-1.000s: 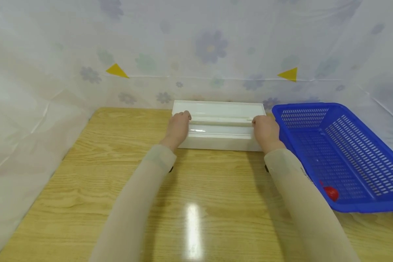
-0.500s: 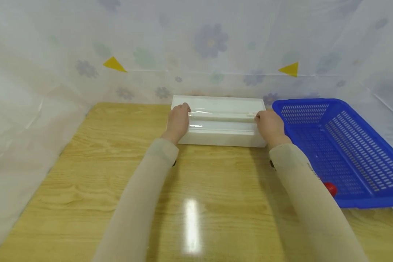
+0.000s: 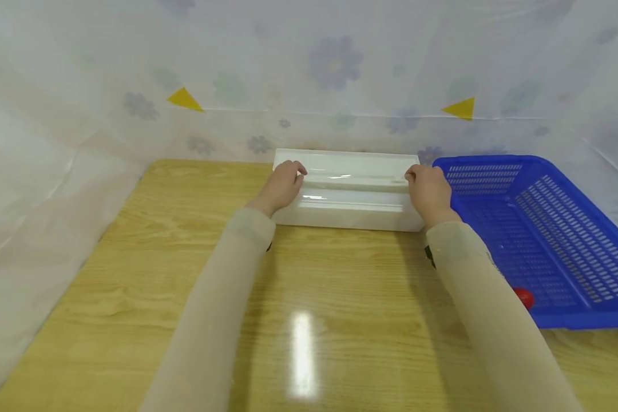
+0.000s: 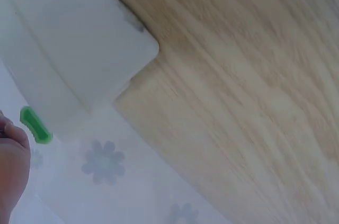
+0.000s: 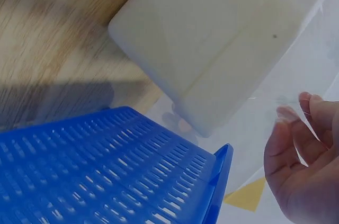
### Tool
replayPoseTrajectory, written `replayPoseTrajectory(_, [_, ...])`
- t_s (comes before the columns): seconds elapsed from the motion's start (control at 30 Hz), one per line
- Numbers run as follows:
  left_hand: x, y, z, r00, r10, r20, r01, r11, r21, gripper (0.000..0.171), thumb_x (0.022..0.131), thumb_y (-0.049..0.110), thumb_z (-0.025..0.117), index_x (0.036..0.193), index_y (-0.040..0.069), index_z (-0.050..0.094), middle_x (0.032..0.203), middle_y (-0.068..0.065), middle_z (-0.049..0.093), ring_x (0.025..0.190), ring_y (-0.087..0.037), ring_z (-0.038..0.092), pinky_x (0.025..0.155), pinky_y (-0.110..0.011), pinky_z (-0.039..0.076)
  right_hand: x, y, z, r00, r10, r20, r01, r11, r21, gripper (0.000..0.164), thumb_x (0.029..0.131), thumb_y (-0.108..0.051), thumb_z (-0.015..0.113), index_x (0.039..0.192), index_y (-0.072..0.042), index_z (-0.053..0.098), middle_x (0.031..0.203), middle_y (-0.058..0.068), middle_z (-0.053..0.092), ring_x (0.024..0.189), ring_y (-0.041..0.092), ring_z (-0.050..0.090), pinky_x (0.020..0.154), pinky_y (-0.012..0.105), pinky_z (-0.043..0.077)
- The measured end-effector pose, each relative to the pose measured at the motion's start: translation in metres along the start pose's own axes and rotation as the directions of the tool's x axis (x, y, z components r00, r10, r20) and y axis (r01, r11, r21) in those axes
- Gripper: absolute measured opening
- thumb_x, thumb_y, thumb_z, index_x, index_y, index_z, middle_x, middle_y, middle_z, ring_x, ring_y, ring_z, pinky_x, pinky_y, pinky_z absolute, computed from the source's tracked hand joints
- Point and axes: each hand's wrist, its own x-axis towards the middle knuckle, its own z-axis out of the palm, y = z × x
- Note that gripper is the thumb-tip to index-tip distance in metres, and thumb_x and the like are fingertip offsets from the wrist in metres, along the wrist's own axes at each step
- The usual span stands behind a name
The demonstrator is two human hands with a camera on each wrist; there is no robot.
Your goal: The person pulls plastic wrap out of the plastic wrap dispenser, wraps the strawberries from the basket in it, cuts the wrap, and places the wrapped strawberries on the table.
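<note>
A long white box [image 3: 340,220], its top ridged lengthwise, stands at the back of the wooden table. Wavy glints across its top look like clear plastic film [image 3: 335,177] spanning the gap between my hands. My left hand [image 3: 282,186] pinches near the box's left end, its fingertips bent over the top. Above the right end, my right hand [image 3: 430,191] has its thumb and fingers curled together; a pale, see-through layer covers its fingertips in the right wrist view. A green piece [image 4: 36,124] shows beside the box, near the left fingers, in the left wrist view.
Right of the box stands a blue plastic basket [image 3: 571,317] with slotted walls, close to my right wrist. Inside it lies a red round thing [image 3: 523,297], partly hidden by my sleeve. A flowered sheet [image 3: 335,63] with yellow triangles hangs behind the table [image 3: 185,229].
Both hands have risen slightly from the box top, the right one also shifting right, away from the left. My left hand has tilted. The box stays in place.
</note>
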Motion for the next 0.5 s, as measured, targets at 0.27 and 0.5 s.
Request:
replayPoseTrajectory(0.27, [-0.002, -0.003, -0.009, 0.998, 0.036, 0.053, -0.036, 0.999, 0.002, 0.018, 0.095, 0.009, 0.05, 0.107, -0.002, 0.057, 0.099, -0.015, 0.051, 0.091, -0.024, 0.045, 0.084, -0.036, 0.04, 0.001, -0.002, 0.005, 0.999, 0.04, -0.011, -0.039, 0.992, 0.122, 0.03, 0.102, -0.017, 0.035, 0.112, 0.003, 0.054, 0.099, 0.026, 0.06, 0.081, 0.036, 0.057, 0.068, 0.045, 0.045])
replayPoseTrajectory(0.5, [-0.003, -0.01, -0.03, 0.999, -0.017, 0.03, 0.021, 0.989, -0.146, 0.018, 0.093, 0.01, 0.057, 0.104, -0.002, 0.064, 0.109, -0.018, 0.063, 0.102, -0.027, 0.058, 0.094, -0.036, 0.046, 0.004, -0.003, 0.004, 0.996, 0.057, -0.071, -0.044, 0.984, 0.173, 0.032, 0.103, -0.017, 0.032, 0.114, 0.004, 0.053, 0.099, 0.026, 0.059, 0.079, 0.035, 0.055, 0.064, 0.042, 0.043])
